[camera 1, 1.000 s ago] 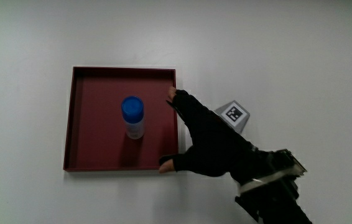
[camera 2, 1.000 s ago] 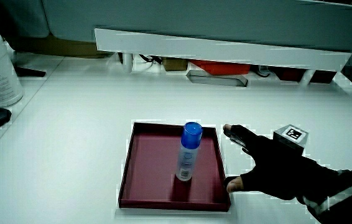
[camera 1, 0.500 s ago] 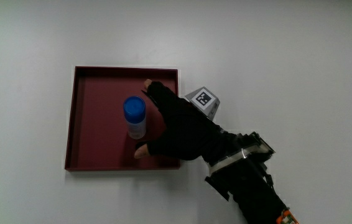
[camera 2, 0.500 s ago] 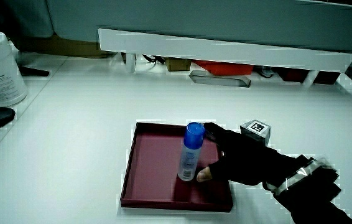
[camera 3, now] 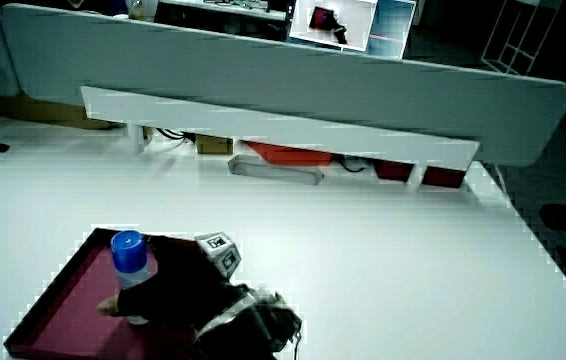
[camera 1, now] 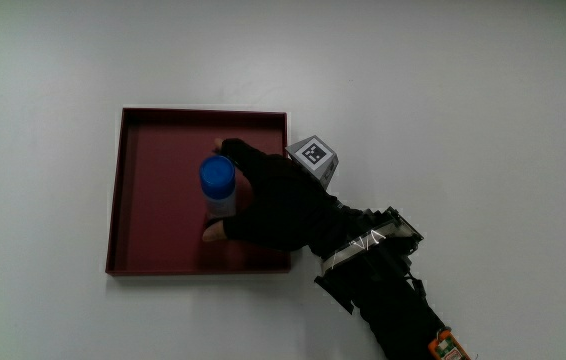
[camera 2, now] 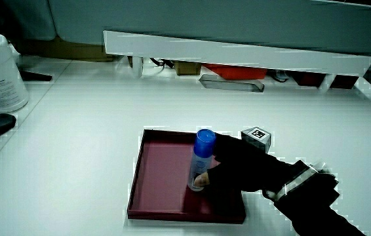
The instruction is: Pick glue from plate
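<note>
Main view: my black-gloved hand (camera 1: 281,205) wraps the upright glue stick with a blue cap and pale body (camera 1: 217,187), standing on the dark red square plate with raised rim (camera 1: 116,200); thumb and fingers close around its body.

Side view: my hand (camera 2: 238,172) clasps the glue stick (camera 2: 200,159) inside the plate (camera 2: 159,210).

Side view: my hand (camera 3: 168,290) holds the glue stick (camera 3: 132,268) upright above the plate (camera 3: 51,305).

The hand (camera 1: 273,200) reaches in low from the person's side, forearm (camera 1: 388,290) angled behind it — thumb (camera 1: 213,232) and fingers curled inward, closing together, the patterned cube (camera 1: 313,157) riding on its back.
</note>
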Available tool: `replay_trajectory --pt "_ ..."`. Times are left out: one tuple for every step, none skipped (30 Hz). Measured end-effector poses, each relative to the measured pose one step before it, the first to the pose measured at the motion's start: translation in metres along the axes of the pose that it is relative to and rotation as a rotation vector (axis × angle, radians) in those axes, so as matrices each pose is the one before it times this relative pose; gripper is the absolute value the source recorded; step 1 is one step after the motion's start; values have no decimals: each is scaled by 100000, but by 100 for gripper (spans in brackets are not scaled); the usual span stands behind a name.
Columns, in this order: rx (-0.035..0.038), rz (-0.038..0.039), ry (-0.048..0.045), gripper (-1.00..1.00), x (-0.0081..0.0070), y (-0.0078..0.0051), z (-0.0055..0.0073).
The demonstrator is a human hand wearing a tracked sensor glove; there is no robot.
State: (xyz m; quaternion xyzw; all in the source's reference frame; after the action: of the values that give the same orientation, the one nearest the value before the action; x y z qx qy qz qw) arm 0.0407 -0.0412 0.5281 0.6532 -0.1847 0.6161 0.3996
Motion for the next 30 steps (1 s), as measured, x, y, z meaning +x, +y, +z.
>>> replay_trajectory --pt "1295 249 -165 11 34 -36 86" --pt "942 1066 -2 17 92 41 71" --pt "267 -593 939 22 -28 1 17" --pt "837 1240 711 28 118 50 48" --pt "1313 185 155 33 -37 -32 12" --pt "678 1070 278 39 37 4 30" --pt "364 -597 370 44 15 10 33" --pt "-25 1128 262 50 92 93 -7" --pt "367 -190 508 56 11 20 -68" --pt "-451 96 -421 61 14 32 -72" --pt "-231 1183 237 67 101 73 -52" --pt "721 -22 -285 72 -160 -61 -33" --pt "690 802 -101 78 189 78 54" --pt "211 -795 9 83 -282 -71 -15" --pt "707 149 -982 89 1 -14 37" --pt "691 986 -455 94 -92 -40 -28" --pt "970 782 -979 100 43 -12 -14" --pt "515 -194 -247 100 73 -23 -20" --pt "414 1065 -25 100 -203 -59 -63" --pt "590 462 -701 100 23 -30 -31" --pt "562 92 -1210 100 -18 -26 -17" --pt "-306 203 -560 100 -123 -45 -31" --pt "-412 -359 1381 100 -143 -78 -20" --pt "415 897 -1777 100 -55 -43 109" --pt "181 789 2204 100 -182 -114 68" --pt "347 833 723 100 -123 -91 162" --pt "472 226 282 100 -320 -155 149" --pt "177 650 174 100 -411 -186 162" --pt "177 650 174 100 -413 -183 162" --pt "278 746 940 100 -285 -183 199"
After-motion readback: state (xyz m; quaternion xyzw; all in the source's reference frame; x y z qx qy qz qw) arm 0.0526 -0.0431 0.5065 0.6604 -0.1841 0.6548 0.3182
